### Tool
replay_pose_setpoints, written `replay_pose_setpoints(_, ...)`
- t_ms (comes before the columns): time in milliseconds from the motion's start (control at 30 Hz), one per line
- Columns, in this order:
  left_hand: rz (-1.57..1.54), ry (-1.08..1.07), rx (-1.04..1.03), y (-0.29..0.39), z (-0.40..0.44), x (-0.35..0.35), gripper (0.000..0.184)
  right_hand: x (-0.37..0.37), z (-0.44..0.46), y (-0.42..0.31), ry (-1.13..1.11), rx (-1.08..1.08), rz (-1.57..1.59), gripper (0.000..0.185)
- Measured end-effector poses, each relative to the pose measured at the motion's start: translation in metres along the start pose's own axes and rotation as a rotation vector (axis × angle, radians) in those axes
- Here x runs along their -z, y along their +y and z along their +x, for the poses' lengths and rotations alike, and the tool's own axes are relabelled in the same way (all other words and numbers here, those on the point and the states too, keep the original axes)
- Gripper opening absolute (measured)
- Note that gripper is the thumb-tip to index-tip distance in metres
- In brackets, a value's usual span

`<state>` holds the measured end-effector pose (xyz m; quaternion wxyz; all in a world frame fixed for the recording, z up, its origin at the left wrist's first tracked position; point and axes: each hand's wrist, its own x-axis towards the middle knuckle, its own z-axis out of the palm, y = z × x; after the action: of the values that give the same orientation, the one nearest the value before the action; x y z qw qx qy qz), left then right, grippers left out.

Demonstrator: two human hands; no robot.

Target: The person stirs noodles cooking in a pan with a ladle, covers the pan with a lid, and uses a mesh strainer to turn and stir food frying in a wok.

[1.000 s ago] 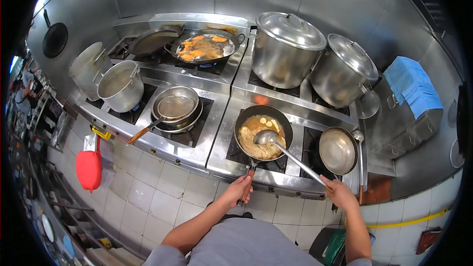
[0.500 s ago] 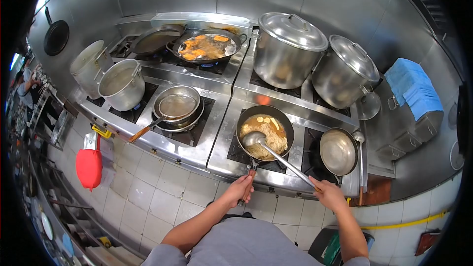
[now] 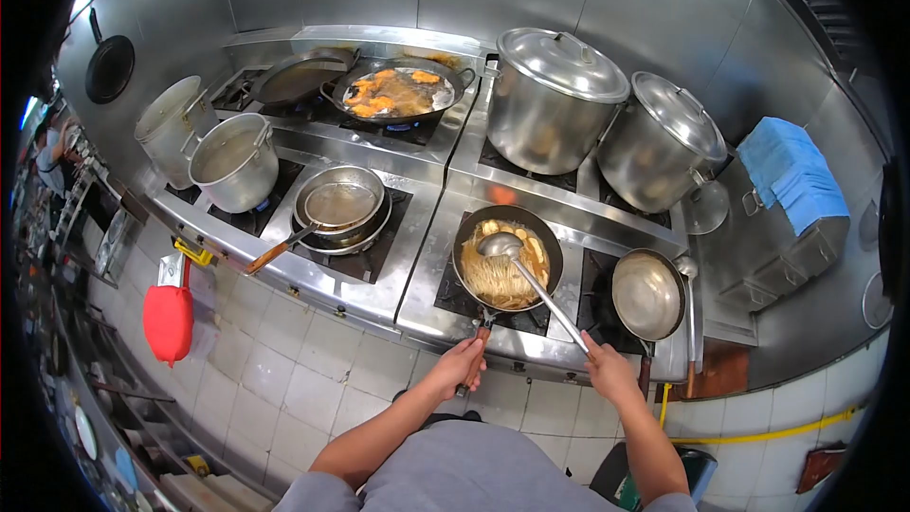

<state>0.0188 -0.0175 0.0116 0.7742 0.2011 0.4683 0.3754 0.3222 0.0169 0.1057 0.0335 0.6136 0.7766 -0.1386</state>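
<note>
Nearest to the body, the brown wooden handle point(image 3: 483, 333) of a round dark frying pan point(image 3: 555, 248) is gripped by the left hand point(image 3: 462, 367), with its fingers closed around it. By the right hand point(image 3: 609, 372), the upper end of a long silvery metal ladle point(image 3: 550, 304) is gripped. The pan is placed on the front burner, and the ladle's bowl is laid among its contents.

Some trouble could be caused here, it is judged. If the ladle were pushed too strongly, food could be carried over the pan's rim. If the left grip were loosened, the pan could be turned or slid on the grate. The handle of the shallow round metal pan point(image 3: 647, 296) at the right could also be knocked, since the right forearm is near it.

In the dark pan, thin pale noodles point(image 3: 498, 277) are seen, stringy and wet-looking, with smooth yellowish pieces point(image 3: 490, 228) at the far side and brownish liquid around. The stove point(image 3: 417, 308) is made of shiny flat steel. Farther, two tall cylindrical metal pots point(image 3: 559, 123) are covered by domed lids; at the far left, rough orange pieces point(image 3: 374, 104) are surrounded by foaming liquid in a wide black wok point(image 3: 453, 107).
</note>
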Motion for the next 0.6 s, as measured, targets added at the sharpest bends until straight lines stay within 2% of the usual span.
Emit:
replay_pose_setpoints(67, -0.009, -0.002, 0.006, -0.001, 0.001, 0.000, 0.040, -0.033, 0.006, 0.019, 0.093, 0.141, 0.170, 0.066)
replay_pose_setpoints(100, -0.015, 0.000, 0.012, 0.000, 0.000, 0.001, 0.041, -0.023, 0.004, 0.010, 0.092, 0.143, 0.170, 0.066)
replay_pose_setpoints(167, -0.015, -0.007, 0.010, -0.004, 0.003, 0.004, 0.041, 0.011, -0.002, -0.018, -0.395, -0.309, 0.643, 0.066)
replay_pose_setpoints(300, -0.017, -0.013, 0.001, -0.004, 0.003, 0.002, 0.041, 0.012, 0.003, 0.000, -0.405, -0.297, 0.683, 0.067)
replay_pose_setpoints(367, -0.011, -0.014, 0.002, -0.004, 0.004, 0.001, 0.040, -0.029, 0.008, 0.024, 0.236, 0.291, -0.029, 0.067)
replay_pose_setpoints(400, -0.014, -0.010, -0.001, -0.004, 0.004, 0.001, 0.040, -0.030, 0.006, 0.021, 0.239, 0.289, -0.029, 0.067)
replay_pose_setpoints(467, -0.015, -0.012, 0.001, -0.003, 0.003, 0.002, 0.040, -0.033, 0.006, 0.009, 0.070, 0.325, 0.246, 0.067)
replay_pose_setpoints(500, -0.017, -0.017, 0.010, -0.004, 0.002, 0.002, 0.040, -0.016, 0.003, 0.002, 0.068, 0.326, 0.249, 0.067)
replay_pose_setpoints(567, -0.010, -0.011, 0.013, -0.003, 0.001, 0.001, 0.040, 0.035, 0.000, -0.013, -0.497, -0.186, 0.599, 0.068)
replay_pose_setpoints(600, -0.007, -0.007, 0.011, -0.002, 0.001, 0.000, 0.041, 0.041, 0.005, -0.008, -0.515, -0.197, 0.537, 0.070)
